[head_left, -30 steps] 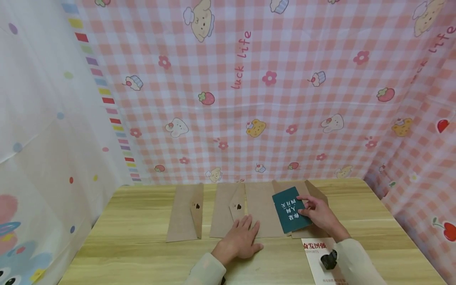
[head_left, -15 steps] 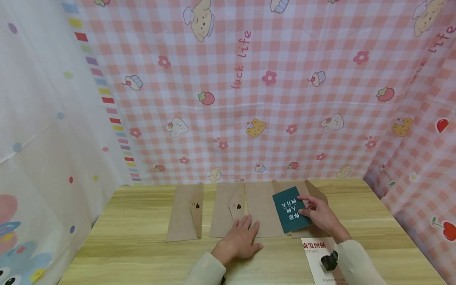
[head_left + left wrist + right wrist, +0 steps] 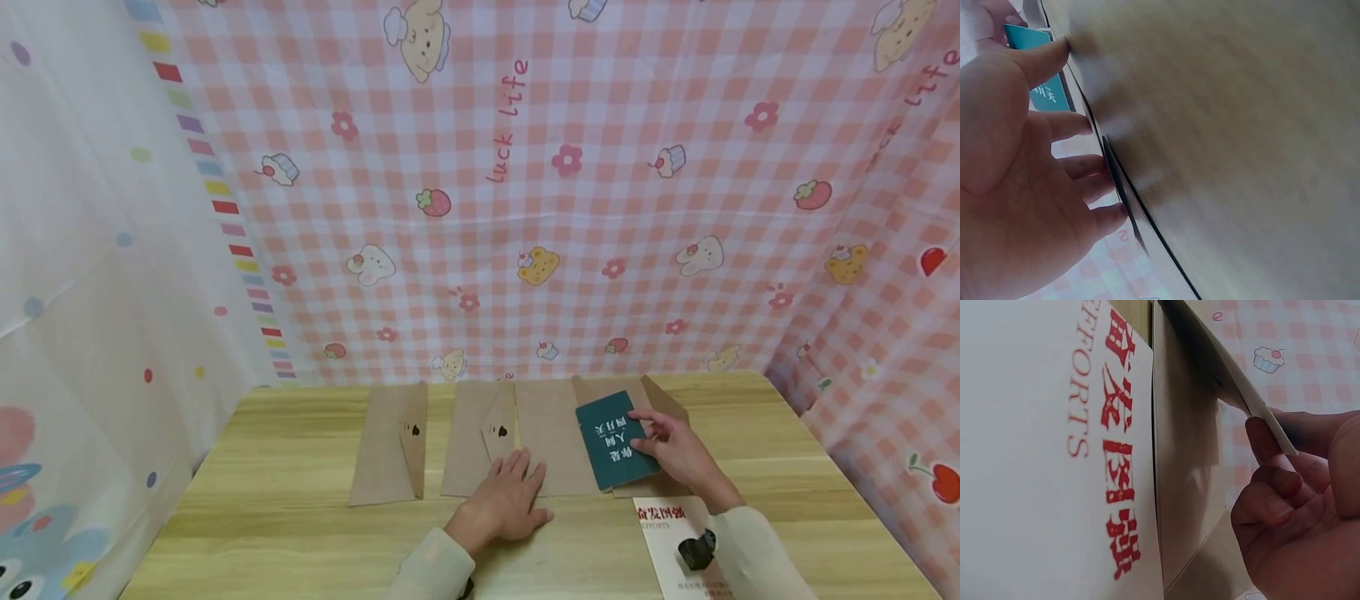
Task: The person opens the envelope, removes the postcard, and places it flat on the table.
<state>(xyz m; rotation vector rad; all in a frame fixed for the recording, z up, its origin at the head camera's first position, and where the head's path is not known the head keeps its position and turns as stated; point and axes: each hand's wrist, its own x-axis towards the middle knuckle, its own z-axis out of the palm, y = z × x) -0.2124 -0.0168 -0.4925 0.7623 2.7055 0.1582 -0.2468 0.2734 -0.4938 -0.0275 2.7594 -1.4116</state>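
Observation:
A teal card (image 3: pixel 611 440) with white Chinese characters lies tilted over the right-hand brown envelopes. My right hand (image 3: pixel 675 450) pinches its right edge between thumb and fingers. In the right wrist view the card (image 3: pixel 1229 369) is seen nearly edge-on, raised at an angle above a brown envelope (image 3: pixel 1188 475). My left hand (image 3: pixel 504 500) lies palm down, fingers spread, with fingertips at the lower edges of the second envelope (image 3: pixel 468 442) and the third envelope (image 3: pixel 551 442). The left wrist view shows this hand's palm (image 3: pixel 1029 169) and straight fingers.
A closed brown envelope (image 3: pixel 384 450) lies farthest left. At the right, an envelope flap (image 3: pixel 663 398) stands out beyond the teal card. A white card (image 3: pixel 663 542) with red characters sits under the right forearm on the wooden table (image 3: pixel 270 500). A pink checked cloth (image 3: pixel 480 250) hangs behind.
The teal card and right hand have shifted very slightly right. The left hand stays in place, and the head view has tilted a little.

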